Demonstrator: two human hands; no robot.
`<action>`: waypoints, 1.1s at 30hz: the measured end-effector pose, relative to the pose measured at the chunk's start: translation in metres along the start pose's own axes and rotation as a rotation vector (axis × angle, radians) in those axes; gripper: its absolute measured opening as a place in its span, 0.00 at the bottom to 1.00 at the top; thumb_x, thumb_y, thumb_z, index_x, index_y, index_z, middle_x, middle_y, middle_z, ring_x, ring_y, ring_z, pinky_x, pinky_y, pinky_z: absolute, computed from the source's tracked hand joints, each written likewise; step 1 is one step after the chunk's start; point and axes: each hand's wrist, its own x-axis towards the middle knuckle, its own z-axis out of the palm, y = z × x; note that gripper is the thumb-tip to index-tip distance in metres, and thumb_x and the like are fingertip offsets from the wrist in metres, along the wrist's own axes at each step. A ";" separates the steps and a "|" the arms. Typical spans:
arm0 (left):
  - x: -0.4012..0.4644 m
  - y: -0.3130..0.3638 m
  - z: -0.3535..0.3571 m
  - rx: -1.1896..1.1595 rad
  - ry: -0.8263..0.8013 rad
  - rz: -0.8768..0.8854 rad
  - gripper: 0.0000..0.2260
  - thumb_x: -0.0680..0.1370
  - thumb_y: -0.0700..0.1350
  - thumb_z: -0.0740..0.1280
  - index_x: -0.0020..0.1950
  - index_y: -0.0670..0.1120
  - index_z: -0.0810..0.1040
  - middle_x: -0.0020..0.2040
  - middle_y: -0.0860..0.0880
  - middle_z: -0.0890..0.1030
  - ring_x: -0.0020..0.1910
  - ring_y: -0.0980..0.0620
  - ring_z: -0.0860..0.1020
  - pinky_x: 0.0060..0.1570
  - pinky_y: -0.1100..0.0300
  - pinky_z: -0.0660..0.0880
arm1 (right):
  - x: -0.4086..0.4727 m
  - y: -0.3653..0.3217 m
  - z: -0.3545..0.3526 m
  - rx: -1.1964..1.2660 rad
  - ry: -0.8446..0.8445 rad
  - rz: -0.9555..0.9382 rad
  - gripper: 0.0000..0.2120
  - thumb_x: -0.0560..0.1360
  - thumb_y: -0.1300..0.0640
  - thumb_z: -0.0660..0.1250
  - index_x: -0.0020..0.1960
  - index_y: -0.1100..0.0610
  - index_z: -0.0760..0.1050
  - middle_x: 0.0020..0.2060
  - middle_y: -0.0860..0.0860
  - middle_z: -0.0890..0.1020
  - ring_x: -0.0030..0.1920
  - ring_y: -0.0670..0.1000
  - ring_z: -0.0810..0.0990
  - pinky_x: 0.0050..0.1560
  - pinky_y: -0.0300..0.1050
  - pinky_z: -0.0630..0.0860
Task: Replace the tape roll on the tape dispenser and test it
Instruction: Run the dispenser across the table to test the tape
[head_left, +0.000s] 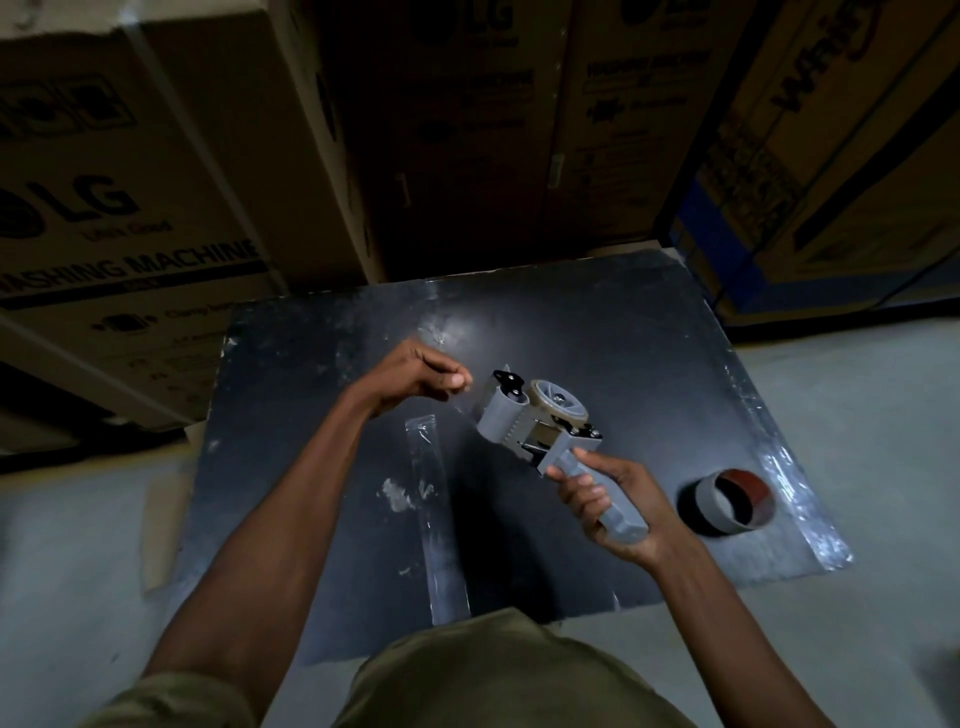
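gripping the grey tape dispenser (535, 422) by its handle, right hand (615, 512); left hand (415, 376) pinches clear tape.

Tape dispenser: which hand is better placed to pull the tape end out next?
Probably the left hand: its pinched fingers sit beside the tape dispenser front, while the right hand grips the handle.

Tall cardboard boxes (130, 208) printed with washing-machine lettering fill the upper left of the frame, and more cartons (467, 130) stand at top centre. At upper right, another box (831, 156) carries a blue band. My dark bench (597, 322) fills the middle, scuffed with pale marks. Grey concrete floor (78, 545) shows at lower left and right.
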 end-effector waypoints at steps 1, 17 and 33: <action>0.000 -0.002 -0.002 -0.022 0.010 -0.014 0.09 0.74 0.33 0.70 0.42 0.46 0.87 0.41 0.46 0.86 0.43 0.50 0.82 0.48 0.54 0.78 | -0.002 -0.002 -0.002 -0.003 0.000 0.007 0.22 0.63 0.65 0.82 0.52 0.71 0.78 0.28 0.52 0.73 0.23 0.46 0.75 0.21 0.38 0.75; 0.006 -0.083 -0.016 -0.236 0.684 -0.084 0.08 0.78 0.35 0.66 0.55 0.38 0.81 0.39 0.47 0.84 0.29 0.60 0.79 0.30 0.69 0.74 | 0.040 -0.058 0.012 -0.181 0.106 -0.149 0.14 0.71 0.59 0.73 0.49 0.70 0.77 0.28 0.51 0.73 0.23 0.44 0.74 0.22 0.33 0.73; 0.025 -0.104 -0.015 -0.245 0.743 -0.159 0.06 0.78 0.36 0.66 0.52 0.39 0.82 0.33 0.52 0.83 0.26 0.60 0.77 0.28 0.68 0.71 | 0.158 -0.107 0.018 -0.415 0.212 -0.256 0.10 0.73 0.58 0.67 0.49 0.64 0.75 0.29 0.49 0.74 0.25 0.44 0.74 0.23 0.33 0.72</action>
